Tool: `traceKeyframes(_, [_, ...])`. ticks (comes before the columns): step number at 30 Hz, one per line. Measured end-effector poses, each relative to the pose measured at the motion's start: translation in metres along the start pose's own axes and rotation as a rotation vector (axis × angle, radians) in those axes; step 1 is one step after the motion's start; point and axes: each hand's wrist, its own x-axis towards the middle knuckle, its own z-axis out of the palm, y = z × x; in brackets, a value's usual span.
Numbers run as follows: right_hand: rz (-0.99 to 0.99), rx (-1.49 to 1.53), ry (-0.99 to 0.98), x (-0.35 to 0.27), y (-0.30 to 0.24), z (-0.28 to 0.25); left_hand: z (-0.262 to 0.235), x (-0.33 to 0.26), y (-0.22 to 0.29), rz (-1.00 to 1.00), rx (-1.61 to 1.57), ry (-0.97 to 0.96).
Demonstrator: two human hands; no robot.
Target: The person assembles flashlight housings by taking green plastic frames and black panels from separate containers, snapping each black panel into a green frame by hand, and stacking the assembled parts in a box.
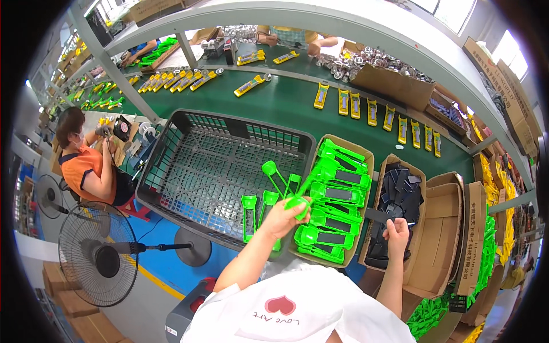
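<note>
My left hand [284, 219] is closed on a green plastic frame [296, 204], held over the edge between a black crate [235, 126] and a cardboard box. That box holds stacked green frames [341, 195], many with a dark rectangle set in them. A few loose green frames [249, 216] lie at the crate's near right corner. Between the fingers of my right hand [396, 236] is a thin dark rectangular plate [378, 215]. It is above a second box filled with similar dark plates [396, 191].
An open cardboard carton [437, 228] stands at the right. Beyond, yellow-packed items [373, 113] line a green conveyor [286, 103]. A metal shelf beam [274, 14] crosses overhead. A standing fan [107, 260] and a seated co-worker [91, 168] are at the left.
</note>
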Motion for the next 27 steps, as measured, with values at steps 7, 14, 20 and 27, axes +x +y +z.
traceKeyframes(7, [0.055, 0.148, -0.124, -0.012, -0.007, 0.017, 0.020, 0.007, -0.022, -0.048, 0.051, -0.114])
traceKeyframes(14, [0.095, 0.085, -0.172, -0.013, -0.007, 0.015, 0.021, 0.004, -0.025, -0.092, 0.093, -0.132])
traceKeyframes(20, [0.130, 0.074, -0.236, -0.016, -0.009, 0.020, 0.014, 0.002, -0.030, -0.097, 0.064, -0.117])
traceKeyframes(27, [0.155, 0.086, -0.248, -0.018, -0.017, 0.032, 0.021, -0.003, -0.031, -0.107, -0.015, -0.058])
